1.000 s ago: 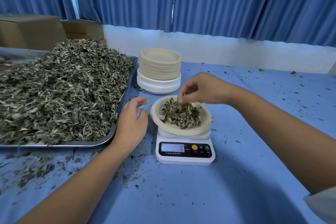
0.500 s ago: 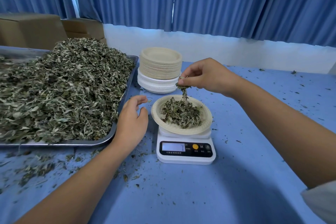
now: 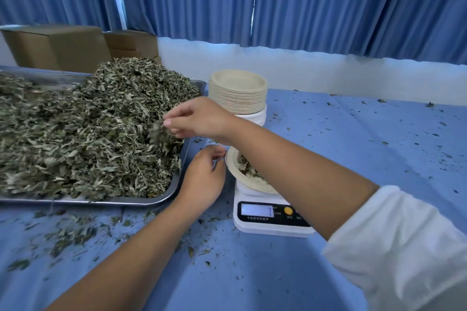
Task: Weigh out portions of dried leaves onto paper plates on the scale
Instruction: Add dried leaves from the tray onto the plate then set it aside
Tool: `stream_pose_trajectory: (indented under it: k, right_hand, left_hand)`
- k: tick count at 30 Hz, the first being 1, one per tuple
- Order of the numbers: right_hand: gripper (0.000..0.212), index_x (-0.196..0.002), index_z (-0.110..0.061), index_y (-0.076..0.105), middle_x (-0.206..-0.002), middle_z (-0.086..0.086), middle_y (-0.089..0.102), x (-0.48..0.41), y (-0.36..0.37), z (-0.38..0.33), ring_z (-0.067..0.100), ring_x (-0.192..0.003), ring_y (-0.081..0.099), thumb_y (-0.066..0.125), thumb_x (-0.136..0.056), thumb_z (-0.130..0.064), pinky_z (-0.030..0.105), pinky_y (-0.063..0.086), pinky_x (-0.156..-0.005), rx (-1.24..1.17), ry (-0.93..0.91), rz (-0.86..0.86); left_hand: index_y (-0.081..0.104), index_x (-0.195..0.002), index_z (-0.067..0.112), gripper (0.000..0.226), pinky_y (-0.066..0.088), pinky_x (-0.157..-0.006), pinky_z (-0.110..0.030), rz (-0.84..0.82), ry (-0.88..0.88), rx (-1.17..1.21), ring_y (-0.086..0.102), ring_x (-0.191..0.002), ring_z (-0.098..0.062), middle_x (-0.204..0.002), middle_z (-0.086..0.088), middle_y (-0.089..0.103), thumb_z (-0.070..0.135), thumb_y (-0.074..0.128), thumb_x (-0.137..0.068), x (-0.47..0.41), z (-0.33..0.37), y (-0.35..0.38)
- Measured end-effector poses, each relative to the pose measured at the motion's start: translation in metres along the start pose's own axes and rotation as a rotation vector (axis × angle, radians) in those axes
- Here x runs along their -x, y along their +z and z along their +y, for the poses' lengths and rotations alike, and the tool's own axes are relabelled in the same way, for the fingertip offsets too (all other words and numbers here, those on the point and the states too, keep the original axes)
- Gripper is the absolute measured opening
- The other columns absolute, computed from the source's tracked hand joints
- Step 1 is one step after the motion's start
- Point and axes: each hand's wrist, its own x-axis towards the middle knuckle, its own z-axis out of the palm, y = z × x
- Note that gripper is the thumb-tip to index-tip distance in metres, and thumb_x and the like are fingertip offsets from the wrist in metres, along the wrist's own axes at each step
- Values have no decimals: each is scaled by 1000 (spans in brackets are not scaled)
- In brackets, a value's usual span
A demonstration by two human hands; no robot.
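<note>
Right hand (image 3: 202,118) reaches out left of the scale (image 3: 265,225), fingers (image 3: 167,122) pinching a tuft (image 3: 158,137) over the leaves (image 3: 88,134) heaped in the tray (image 3: 161,199). Left hand (image 3: 202,179) sits just left of the scale, fingers loosely curled at the plate (image 3: 233,166) rim; contact is too close to call. The plate, part filled, rests on the scale.

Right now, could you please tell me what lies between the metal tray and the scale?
In the head view, the left hand lies there, fingers loosely curled, over blue cloth strewn with leaf crumbs, between the metal tray and the scale.
</note>
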Motion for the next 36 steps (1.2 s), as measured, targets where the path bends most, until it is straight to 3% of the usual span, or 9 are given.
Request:
stream_pose_trajectory:
  k: [4, 12, 16, 19, 20, 22, 26, 32, 36]
  right_hand:
    - [26, -117, 3, 65, -101, 22, 69, 3, 3, 5, 18, -84, 63, 60, -94, -7, 30, 58, -82, 75, 16, -26]
    - [18, -106, 0, 70, -86, 10, 68, 40, -62, 23, 10, -71, 61, 66, -89, -4, 16, 55, -66, 151, 59, 164]
    - [15, -101, -12, 73, -99, 3, 69, 69, -108, 51, 11, -87, 60, 68, -87, -10, 20, 45, -76, 516, 156, 376]
    - [15, -98, -10, 72, -94, 11, 64, 90, -130, 70, 22, -91, 61, 63, -87, -15, 26, 43, -72, 728, 390, 388]
    - [14, -90, -4, 69, -85, 18, 58, 96, -135, 76, 27, -79, 58, 62, -87, -16, 27, 43, -65, 689, 470, 356]
    - [12, -82, -9, 58, -72, 13, 46, 108, -142, 82, 22, -62, 44, 60, -87, -18, 25, 38, -54, 517, 577, 308]
    - [17, -79, -10, 61, -59, 0, 56, 120, -151, 91, 13, -52, 49, 64, -89, -23, 19, 45, -48, 220, 644, 336]
    - [17, -77, -9, 65, -60, 4, 57, 122, -164, 101, 12, -45, 45, 66, -90, -20, 18, 43, -42, 14, 644, 446]
    - [20, -72, -7, 60, -55, 5, 51, 120, -182, 108, 11, -41, 39, 65, -90, -14, 16, 35, -37, -40, 645, 614]
  left_hand:
    - [56, -116, 11, 24, 42, -90, -25, 1, 1, 2, 56, -108, -11, -110, 2, 61, 8, 43, -95, -2, 2, -1]
    - [58, -115, 20, 23, 40, -86, -25, -4, -43, -1, 54, -104, -10, -111, 4, 59, 18, 41, -100, 0, 2, 2]
    - [56, -117, 21, 23, 38, -73, -16, -1, -71, 26, 56, -99, -6, -108, 6, 61, 26, 43, -100, 0, 2, 5]
    - [54, -120, 24, 25, 36, -66, -10, 18, -91, 44, 55, -88, 2, -101, 9, 62, 32, 46, -98, 1, 1, 7]
    - [54, -118, 26, 23, 36, -65, -11, 31, -100, 54, 55, -85, 5, -97, 12, 62, 32, 48, -97, 0, 1, 8]
    - [56, -113, 28, 19, 38, -65, -15, 47, -128, 99, 56, -82, 5, -91, 15, 61, 33, 53, -95, -1, 1, 10]
    - [62, -107, 25, 17, 46, -72, -26, 37, -182, 192, 59, -78, -9, -85, 9, 64, 32, 60, -91, -9, 2, 11]
    - [68, -88, 21, 7, 44, -52, -20, 56, -239, 229, 53, -51, -3, -66, 6, 62, 27, 64, -89, -30, 18, 16]
    - [67, -81, 12, 14, 47, -50, -15, -99, -343, 315, 55, -53, -8, -69, -5, 63, 10, 59, -92, -62, 41, 29]
